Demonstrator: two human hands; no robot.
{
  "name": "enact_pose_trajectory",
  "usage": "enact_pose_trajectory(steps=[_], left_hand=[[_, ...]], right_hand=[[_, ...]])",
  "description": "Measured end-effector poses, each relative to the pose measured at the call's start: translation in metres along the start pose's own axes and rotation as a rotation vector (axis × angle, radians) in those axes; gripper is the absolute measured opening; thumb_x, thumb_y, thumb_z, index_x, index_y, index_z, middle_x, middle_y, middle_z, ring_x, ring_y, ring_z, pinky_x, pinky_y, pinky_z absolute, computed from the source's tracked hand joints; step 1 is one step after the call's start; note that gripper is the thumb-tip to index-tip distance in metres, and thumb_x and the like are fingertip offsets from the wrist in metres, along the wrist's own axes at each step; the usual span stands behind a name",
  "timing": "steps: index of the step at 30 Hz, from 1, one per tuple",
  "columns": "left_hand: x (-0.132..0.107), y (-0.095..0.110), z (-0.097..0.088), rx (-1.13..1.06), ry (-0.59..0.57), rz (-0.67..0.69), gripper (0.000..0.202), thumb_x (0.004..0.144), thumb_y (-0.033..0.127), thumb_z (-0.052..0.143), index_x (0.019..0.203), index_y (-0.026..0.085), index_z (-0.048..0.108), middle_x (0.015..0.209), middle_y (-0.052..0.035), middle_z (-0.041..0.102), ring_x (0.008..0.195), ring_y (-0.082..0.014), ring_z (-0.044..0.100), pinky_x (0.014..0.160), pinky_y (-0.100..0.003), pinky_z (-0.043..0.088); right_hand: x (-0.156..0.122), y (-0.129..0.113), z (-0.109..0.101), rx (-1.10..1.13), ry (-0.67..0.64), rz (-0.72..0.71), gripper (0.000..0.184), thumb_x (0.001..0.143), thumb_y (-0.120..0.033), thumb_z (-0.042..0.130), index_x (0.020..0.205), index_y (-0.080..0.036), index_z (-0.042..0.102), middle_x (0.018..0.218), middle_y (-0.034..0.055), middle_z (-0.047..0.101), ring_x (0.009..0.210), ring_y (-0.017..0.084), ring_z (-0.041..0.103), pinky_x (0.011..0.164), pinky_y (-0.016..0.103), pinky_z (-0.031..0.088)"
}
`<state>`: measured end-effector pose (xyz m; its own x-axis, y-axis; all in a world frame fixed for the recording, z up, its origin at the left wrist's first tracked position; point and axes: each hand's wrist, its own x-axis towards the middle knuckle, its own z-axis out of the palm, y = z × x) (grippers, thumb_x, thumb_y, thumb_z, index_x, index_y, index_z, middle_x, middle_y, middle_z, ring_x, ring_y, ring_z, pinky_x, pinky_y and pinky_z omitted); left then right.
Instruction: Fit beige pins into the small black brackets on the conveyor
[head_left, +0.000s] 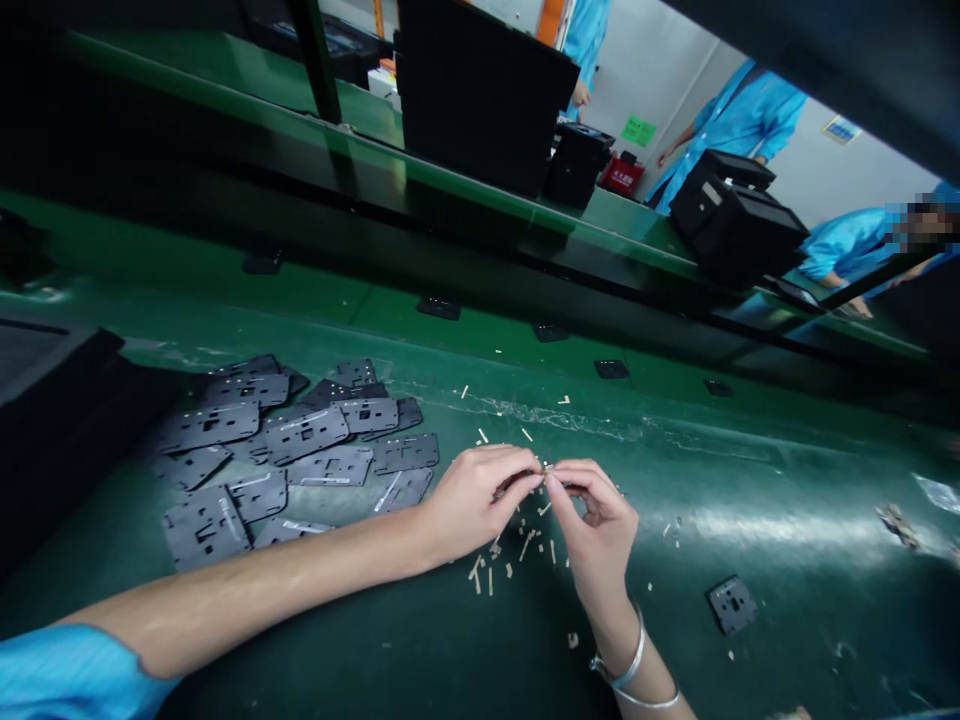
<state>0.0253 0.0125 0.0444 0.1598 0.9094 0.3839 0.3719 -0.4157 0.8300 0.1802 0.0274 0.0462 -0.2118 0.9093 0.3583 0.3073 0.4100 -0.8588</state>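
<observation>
My left hand [480,495] and my right hand [596,520] meet at the fingertips over the green table. Both are closed in a pinch on one tiny piece [546,473], brownish and too small to name, mostly hidden by the fingers. Below and around them lie several small pale strips and scraps [527,545]. To the left of my left hand spreads a loose pile of flat black plates [307,435] with cutouts, some bearing a light strip. A single dark plate [732,605] lies apart, to the right of my right hand.
A green tabletop [420,640] runs under everything. Several black plates [611,369] lie spaced along the strip beyond. A dark mass [67,430] stands at left. Black boxes [739,215] stand behind the rail, where co-workers in blue [739,115] are. Crumpled scraps [898,525] lie far right.
</observation>
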Motion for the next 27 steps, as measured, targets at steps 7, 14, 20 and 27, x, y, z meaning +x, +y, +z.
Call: enact_pose_trajectory(steps=[7,14,20,27], left_hand=[[-0.0018,-0.0008,0.0013,0.016,-0.029,-0.031,0.02,0.091,0.015,0.042,0.081,0.013,0.059,0.067,-0.0011,0.056,0.061,-0.0117,0.05,0.06,-0.025,0.039],[-0.0017,-0.0002,0.001,0.036,-0.034,-0.056,0.016,0.09,0.016,0.044,0.083,0.013,0.059,0.067,-0.0007,0.056,0.061,-0.0117,0.05,0.06,-0.024,0.039],[-0.0015,0.0014,0.0,0.022,-0.062,-0.085,0.019,0.091,0.015,0.042,0.084,0.013,0.06,0.068,-0.0012,0.058,0.06,-0.0116,0.051,0.059,-0.024,0.039],[-0.0004,0.0033,-0.0008,0.036,-0.058,-0.109,0.02,0.089,0.015,0.041,0.077,0.014,0.058,0.061,0.002,0.051,0.053,-0.0098,0.043,0.053,-0.022,0.035]], right_hand=[[0.0003,-0.0012,0.0007,-0.164,0.034,-0.146,0.012,0.077,-0.01,0.063,0.08,-0.021,0.066,0.079,0.002,0.063,0.069,0.015,0.057,0.058,0.028,0.044],[-0.0011,-0.0025,0.0023,-0.154,0.032,-0.126,0.01,0.079,-0.01,0.062,0.078,-0.02,0.064,0.076,0.0011,0.063,0.067,0.014,0.055,0.057,0.027,0.043],[-0.0013,0.0004,0.0016,-0.183,0.045,-0.152,0.011,0.078,-0.009,0.063,0.079,-0.02,0.064,0.078,0.0011,0.063,0.066,0.014,0.055,0.058,0.028,0.043],[-0.0023,-0.0003,0.0037,-0.194,0.033,-0.165,0.01,0.079,-0.01,0.062,0.079,-0.02,0.064,0.077,0.0018,0.063,0.067,0.014,0.055,0.058,0.028,0.044]])
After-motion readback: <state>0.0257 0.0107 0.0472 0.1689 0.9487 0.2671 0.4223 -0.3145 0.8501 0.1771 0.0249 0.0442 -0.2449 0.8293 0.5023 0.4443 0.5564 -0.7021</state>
